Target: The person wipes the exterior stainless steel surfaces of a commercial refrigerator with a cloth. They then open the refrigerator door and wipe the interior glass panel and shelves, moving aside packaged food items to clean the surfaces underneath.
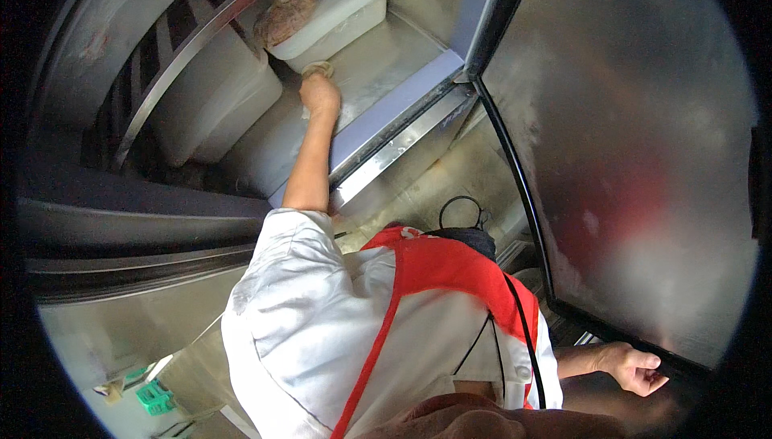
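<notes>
My left hand (321,94) reaches into an open steel refrigerator cabinet and is closed around a pale, crumpled cloth (317,69). The cloth rests at the cabinet floor (362,65), close to the near corner of a white plastic tub (344,35). Wrapped food in clear plastic bags (289,14) lies on the tub. At the lower right, my right hand (636,369) has its fingers curled beside the black-gasketed edge of the open door (639,167). Whether it grips that edge cannot be told.
A second pale tub (223,95) stands left of my left arm, near a curved-looking metal shelf edge (175,62). The cabinet's raised front sill (398,113) runs beneath my left forearm. The door stands wide on the right. A green plastic basket (155,397) is at the lower left.
</notes>
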Available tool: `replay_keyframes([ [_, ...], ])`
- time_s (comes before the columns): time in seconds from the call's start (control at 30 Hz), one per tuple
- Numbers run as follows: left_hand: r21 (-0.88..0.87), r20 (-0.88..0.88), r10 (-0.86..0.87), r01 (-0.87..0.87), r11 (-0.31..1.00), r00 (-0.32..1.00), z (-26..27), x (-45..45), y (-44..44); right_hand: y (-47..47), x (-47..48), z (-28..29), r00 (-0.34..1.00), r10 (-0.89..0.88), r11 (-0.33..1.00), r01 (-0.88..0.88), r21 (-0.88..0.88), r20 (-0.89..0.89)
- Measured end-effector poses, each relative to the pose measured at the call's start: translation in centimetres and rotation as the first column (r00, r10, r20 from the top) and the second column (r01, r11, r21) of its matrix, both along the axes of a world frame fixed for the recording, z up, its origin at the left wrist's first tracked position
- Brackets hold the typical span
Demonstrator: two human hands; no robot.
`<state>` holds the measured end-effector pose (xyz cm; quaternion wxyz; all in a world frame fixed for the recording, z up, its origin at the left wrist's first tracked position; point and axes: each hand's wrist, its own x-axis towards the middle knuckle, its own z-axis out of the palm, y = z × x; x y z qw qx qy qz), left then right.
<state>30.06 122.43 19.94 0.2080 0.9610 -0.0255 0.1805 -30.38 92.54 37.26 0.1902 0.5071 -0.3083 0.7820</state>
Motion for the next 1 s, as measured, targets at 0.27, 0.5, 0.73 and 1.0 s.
replay_keyframes([
  [0.27, 0.045, 0.048, -0.129, 0.127, 0.991, 0.99, -1.1, 0.6, -0.7, -0.1, 0.3, 0.4, 0.996, -0.084, 0.996, 0.083, -0.04, -0.009],
  [0.5, -0.034, 0.194, -0.383, 0.396, 0.918, 0.903, -1.5, 2.5, -4.4, 0.0, 0.7, 0.6, 0.991, -0.133, 0.989, 0.132, -0.066, -0.01],
  [0.73, -0.19, 0.273, -0.603, 0.656, 0.73, 0.75, -1.6, 6.5, -14.7, 0.3, 1.4, 0.7, 0.974, -0.218, 0.976, 0.218, 0.008, -0.055],
  [1.0, -0.169, 0.116, -0.85, 0.853, 0.494, 0.515, -3.1, 3.0, -18.4, 0.1, 1.3, 1.2, 0.987, -0.109, 0.994, 0.111, 0.008, -0.121],
])
